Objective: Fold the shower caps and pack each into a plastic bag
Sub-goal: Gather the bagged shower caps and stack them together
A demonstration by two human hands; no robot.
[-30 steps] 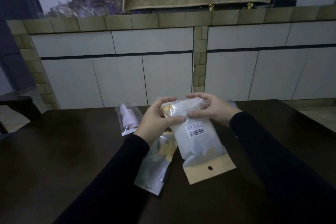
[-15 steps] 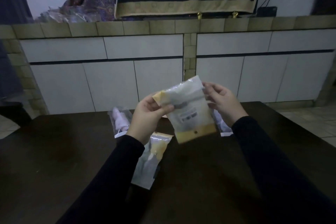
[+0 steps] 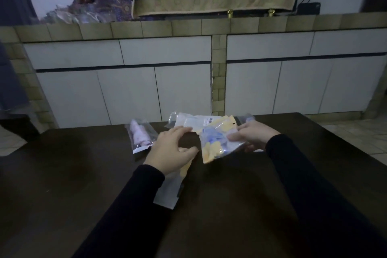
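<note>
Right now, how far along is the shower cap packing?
Several look done: a pink pack lies at the left, a white pack at the back, and another pack under the left hand. The right hand pinches a blue-and-yellow pack. What is left cannot be seen.

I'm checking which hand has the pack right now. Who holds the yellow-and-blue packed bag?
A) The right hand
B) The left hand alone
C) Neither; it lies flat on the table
A: the right hand pinches the yellow-and-blue packed bag at its edge, while the left hand hovers beside it with fingers loosely spread.
</note>
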